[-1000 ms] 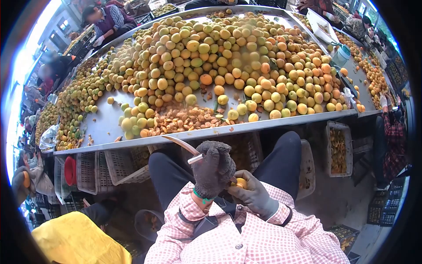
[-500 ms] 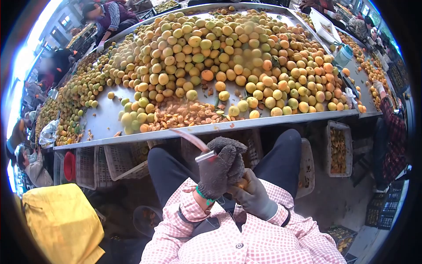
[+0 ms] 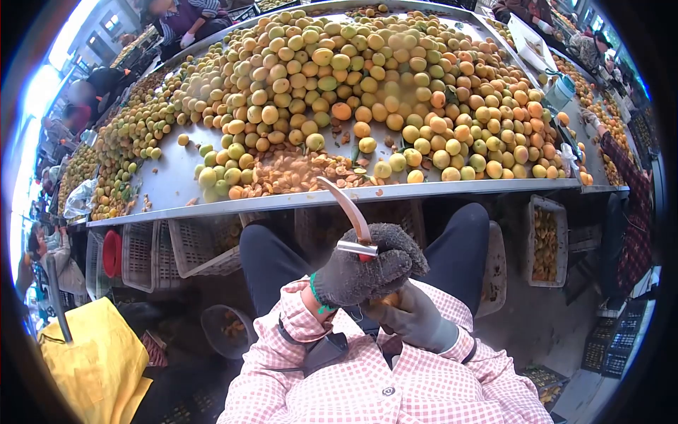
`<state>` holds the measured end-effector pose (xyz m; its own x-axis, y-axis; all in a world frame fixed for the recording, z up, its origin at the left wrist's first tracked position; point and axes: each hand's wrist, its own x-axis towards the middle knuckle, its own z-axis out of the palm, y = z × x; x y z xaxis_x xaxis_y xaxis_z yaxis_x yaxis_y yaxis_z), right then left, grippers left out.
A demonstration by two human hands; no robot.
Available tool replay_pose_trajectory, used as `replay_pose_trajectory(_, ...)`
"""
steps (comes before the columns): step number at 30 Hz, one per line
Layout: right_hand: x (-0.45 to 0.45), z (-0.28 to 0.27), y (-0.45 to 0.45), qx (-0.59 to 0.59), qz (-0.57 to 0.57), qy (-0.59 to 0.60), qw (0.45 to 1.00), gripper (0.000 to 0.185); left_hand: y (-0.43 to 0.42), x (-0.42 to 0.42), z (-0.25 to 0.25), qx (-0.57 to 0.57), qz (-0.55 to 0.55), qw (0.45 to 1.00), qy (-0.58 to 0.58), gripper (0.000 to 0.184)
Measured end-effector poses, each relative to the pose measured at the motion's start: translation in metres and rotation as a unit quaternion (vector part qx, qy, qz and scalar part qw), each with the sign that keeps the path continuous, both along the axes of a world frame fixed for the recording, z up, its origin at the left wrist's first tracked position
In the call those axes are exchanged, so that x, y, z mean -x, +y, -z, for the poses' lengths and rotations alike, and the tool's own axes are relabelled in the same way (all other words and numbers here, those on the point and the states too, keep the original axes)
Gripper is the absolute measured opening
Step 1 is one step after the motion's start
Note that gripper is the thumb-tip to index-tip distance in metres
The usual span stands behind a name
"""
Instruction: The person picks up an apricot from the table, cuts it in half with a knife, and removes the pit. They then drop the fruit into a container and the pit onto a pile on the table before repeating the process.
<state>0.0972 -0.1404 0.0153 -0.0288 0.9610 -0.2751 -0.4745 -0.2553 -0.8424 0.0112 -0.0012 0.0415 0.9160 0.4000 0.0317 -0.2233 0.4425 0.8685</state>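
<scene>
My left hand (image 3: 367, 272), in a dark knitted glove with a green cuff, is closed around the red handle of a curved knife (image 3: 351, 209). A metal band sits at the knife's base, and its blade points up toward the table edge. Just below, my right hand (image 3: 417, 321), in a smooth grey glove, is closed on an orange-yellow fruit, apparently an apricot (image 3: 387, 300). Both hands touch in front of my chest, and the fingers largely hide this fruit. Beyond them, a heap of whole apricots (image 3: 304, 78) covers the metal table (image 3: 296, 202), with apricot pieces (image 3: 296, 173) near its front edge.
Plastic crates (image 3: 201, 247) stand under the table. A crate of fruit pieces (image 3: 546, 240) is on the floor at the right, and a bucket (image 3: 227, 328) at the left. Yellow cloth (image 3: 95, 360) lies lower left. Other people work around the tables, one with a plaid sleeve (image 3: 625, 159).
My left hand has rotated and shifted right over my right hand, carrying the knife. The blade now points more upward. The right hand stays nearly in place, and the camera view has shifted slightly.
</scene>
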Motion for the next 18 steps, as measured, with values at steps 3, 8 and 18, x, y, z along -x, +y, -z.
replay_pose_trajectory(3, 0.011, 0.016, -0.005, -0.015, 0.089, -0.093, 0.992, 0.038, -0.006, -0.001, -0.003, -0.106, -0.062, 0.992, 0.01, 0.017)
replay_pose_trajectory(8, 0.003, 0.038, 0.0, -0.077, 0.078, -0.178, 0.978, 0.035, -0.014, -0.007, -0.004, -0.25, -0.114, 0.961, -0.008, 0.01)
replay_pose_trajectory(18, 0.003, 0.017, 0.008, 0.009, 0.027, -0.133, 0.991, 0.03, -0.002, -0.006, 0.039, 0.27, -0.044, 0.961, -0.027, 0.016)
